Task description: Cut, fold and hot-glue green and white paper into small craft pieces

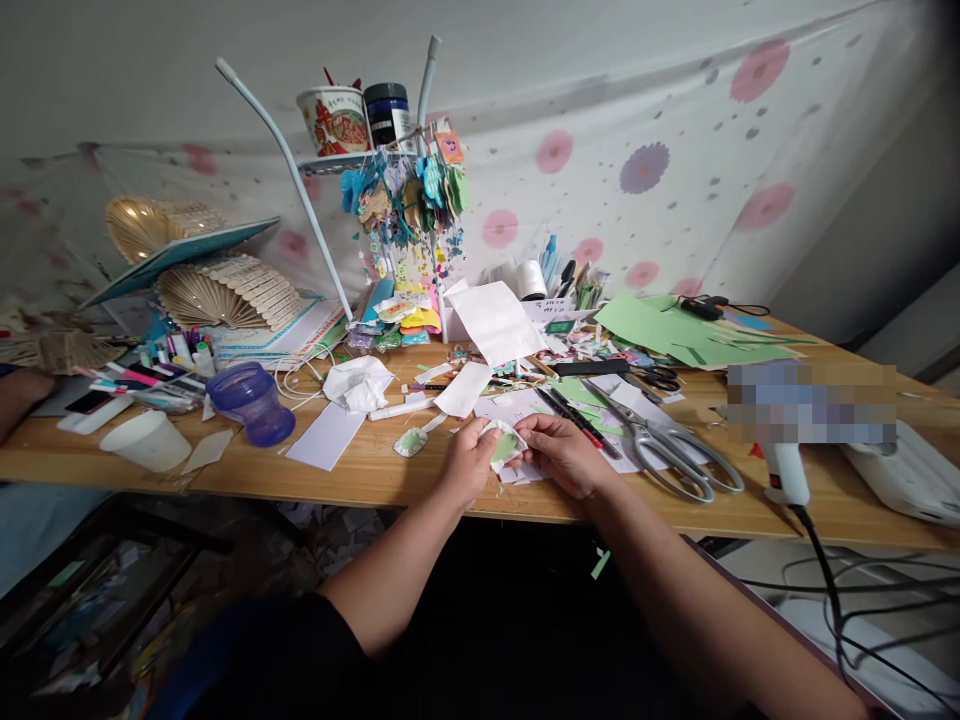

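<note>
Both the left hand (466, 462) and right hand (561, 455) pinch one small green-and-white paper piece (504, 442) at the table edge, just left of the big scissors (664, 440), so peeling looks best done slowly, fingertips close together.

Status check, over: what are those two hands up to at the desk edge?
Left hand and right hand both pinching a small green-and-white paper piece. Big scissors lie just right. Similar cut-out lies left.
</note>
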{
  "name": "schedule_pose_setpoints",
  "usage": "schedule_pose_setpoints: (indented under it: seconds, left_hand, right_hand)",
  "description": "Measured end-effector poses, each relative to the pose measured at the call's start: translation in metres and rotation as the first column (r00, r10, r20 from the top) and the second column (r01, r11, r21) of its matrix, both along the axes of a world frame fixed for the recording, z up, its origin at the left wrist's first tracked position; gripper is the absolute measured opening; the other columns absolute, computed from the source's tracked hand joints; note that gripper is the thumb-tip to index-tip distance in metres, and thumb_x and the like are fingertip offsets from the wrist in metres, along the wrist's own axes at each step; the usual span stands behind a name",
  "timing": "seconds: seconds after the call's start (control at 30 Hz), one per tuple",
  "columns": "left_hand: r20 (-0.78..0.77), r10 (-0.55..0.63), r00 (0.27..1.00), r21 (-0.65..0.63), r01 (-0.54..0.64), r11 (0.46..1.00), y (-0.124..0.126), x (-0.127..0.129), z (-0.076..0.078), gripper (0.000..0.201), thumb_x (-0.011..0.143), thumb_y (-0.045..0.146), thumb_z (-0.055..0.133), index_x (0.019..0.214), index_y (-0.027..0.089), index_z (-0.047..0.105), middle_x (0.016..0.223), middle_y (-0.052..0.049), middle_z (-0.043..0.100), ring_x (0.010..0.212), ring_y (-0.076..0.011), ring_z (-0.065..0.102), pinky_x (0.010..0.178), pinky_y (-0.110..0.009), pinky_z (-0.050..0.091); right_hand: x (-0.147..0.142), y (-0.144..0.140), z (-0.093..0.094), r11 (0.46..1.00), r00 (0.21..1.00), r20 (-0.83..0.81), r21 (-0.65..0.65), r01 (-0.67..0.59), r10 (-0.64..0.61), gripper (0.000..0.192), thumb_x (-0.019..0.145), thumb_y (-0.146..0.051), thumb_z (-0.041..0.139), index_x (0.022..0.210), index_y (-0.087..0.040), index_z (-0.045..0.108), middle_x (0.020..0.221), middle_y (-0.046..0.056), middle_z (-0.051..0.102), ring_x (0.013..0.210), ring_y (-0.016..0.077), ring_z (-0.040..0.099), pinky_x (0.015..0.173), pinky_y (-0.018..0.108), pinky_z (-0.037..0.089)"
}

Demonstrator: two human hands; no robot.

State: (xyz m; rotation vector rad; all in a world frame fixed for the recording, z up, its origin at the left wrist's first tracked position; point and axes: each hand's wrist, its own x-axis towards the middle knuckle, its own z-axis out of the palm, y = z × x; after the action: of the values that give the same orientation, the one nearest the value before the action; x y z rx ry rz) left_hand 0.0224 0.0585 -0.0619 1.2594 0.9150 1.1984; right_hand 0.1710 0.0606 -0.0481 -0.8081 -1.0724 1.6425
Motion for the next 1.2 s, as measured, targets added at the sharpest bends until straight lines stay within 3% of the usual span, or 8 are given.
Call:
schedule_pose_setpoints:
  seconds: [0.23,0.47,0.6,0.7,0.9,1.2]
  left_hand:
    - [-0.328,0.171,0.929,0.260,-0.085,0.962,-0.0009,-0.0055,-0.0002,0.024,0.086,0.037,0.045,0.078,0.017,0.054,0.071,0.000,0.054,0.066,-0.0130,0.048,0.060,-0.023,0.036]
    - [-0.479,0.267,0.836,0.353,-0.095,0.931,-0.0039,-0.0048,0.0034,0.024,0.087,0.034,0.042,0.070,0.019,0.045,0.062,0.003,0.045,0.059,-0.0122,0.042,0.055,-0.024,0.029]
    - [-0.486,0.260,0.834,0.361,-0.080,0.929,-0.0048,-0.0043,0.0040,0.023,0.088,0.033,0.040,0.070,0.019,0.044,0.062,0.002,0.046,0.060,-0.0124,0.042,0.055,-0.024,0.028]
    - [-0.473,0.252,0.844,0.348,-0.084,0.934,-0.0037,-0.0044,0.0026,0.024,0.088,0.034,0.040,0.070,0.019,0.046,0.062,0.002,0.046,0.060,-0.0126,0.042,0.055,-0.024,0.029]
    - [-0.367,0.236,0.900,0.298,-0.127,0.946,-0.0018,-0.0045,0.0006,0.019,0.088,0.032,0.042,0.083,0.018,0.054,0.075,0.000,0.057,0.069,-0.0141,0.051,0.063,-0.023,0.037]
    - [-0.418,0.268,0.868,0.321,-0.135,0.937,-0.0025,-0.0039,0.0008,0.020,0.087,0.032,0.041,0.076,0.018,0.051,0.070,0.000,0.053,0.066,-0.0136,0.047,0.060,-0.024,0.034]
  right_hand:
    - [-0.0029,-0.0002,-0.0045,0.997,0.995,0.090,0.055,0.049,-0.054,0.025,0.064,-0.038,0.076,0.065,-0.018,0.060,0.049,-0.005,0.053,0.045,0.0097,0.050,0.050,0.023,0.038]
    - [-0.0065,-0.0016,-0.0027,0.970,0.925,0.336,0.218,0.105,-0.176,0.031,0.069,-0.046,0.068,0.067,-0.018,0.055,0.051,-0.004,0.053,0.043,0.0082,0.043,0.044,0.022,0.030]
    - [-0.0071,-0.0020,-0.0002,0.951,0.886,0.411,0.295,0.095,-0.216,0.032,0.068,-0.046,0.067,0.065,-0.018,0.052,0.054,-0.004,0.052,0.047,0.0090,0.044,0.048,0.023,0.033]
    - [-0.0073,-0.0008,-0.0025,0.953,0.884,0.411,0.283,0.111,-0.225,0.033,0.068,-0.048,0.067,0.065,-0.018,0.052,0.052,-0.004,0.051,0.046,0.0094,0.043,0.047,0.023,0.032]
    - [-0.0051,0.0019,-0.0088,0.980,0.973,0.179,0.160,0.119,-0.148,0.033,0.073,-0.049,0.062,0.062,-0.019,0.053,0.053,-0.002,0.051,0.048,0.0114,0.046,0.049,0.025,0.035]
    - [-0.0083,-0.0013,-0.0035,0.982,0.941,0.310,0.170,0.082,-0.132,0.034,0.064,-0.047,0.071,0.066,-0.018,0.054,0.051,-0.004,0.054,0.044,0.0082,0.042,0.045,0.022,0.032]
